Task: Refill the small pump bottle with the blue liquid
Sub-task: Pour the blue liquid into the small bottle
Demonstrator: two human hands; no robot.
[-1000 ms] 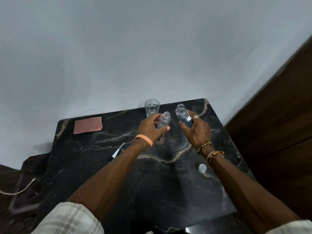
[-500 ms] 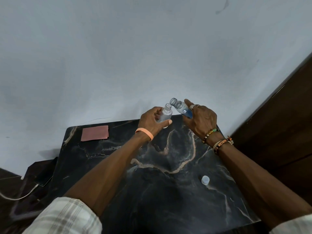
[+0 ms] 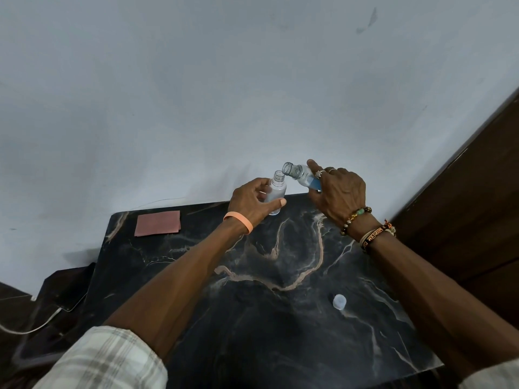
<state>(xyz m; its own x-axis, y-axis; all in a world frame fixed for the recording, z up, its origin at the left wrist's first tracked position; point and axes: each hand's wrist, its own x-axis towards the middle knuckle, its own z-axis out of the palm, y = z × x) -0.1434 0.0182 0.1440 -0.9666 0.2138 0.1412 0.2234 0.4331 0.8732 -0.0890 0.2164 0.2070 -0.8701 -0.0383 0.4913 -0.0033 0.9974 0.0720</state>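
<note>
Left hand (image 3: 252,203) gripping small bottle (image 3: 276,189) upright, above the table's (image 3: 252,304) far edge. Right hand (image 3: 337,195) gripping blue bottle (image 3: 304,178), tipping it further than a moment ago, mouth nearing the small bottle's neck. No stream showing; pour looking imminent. Cap (image 3: 339,300) lying near right edge.

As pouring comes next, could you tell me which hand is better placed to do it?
Right. The right hand grips the tilted blue bottle, its mouth close to the open neck of the small bottle, which the left hand holds roughly upright.
</note>
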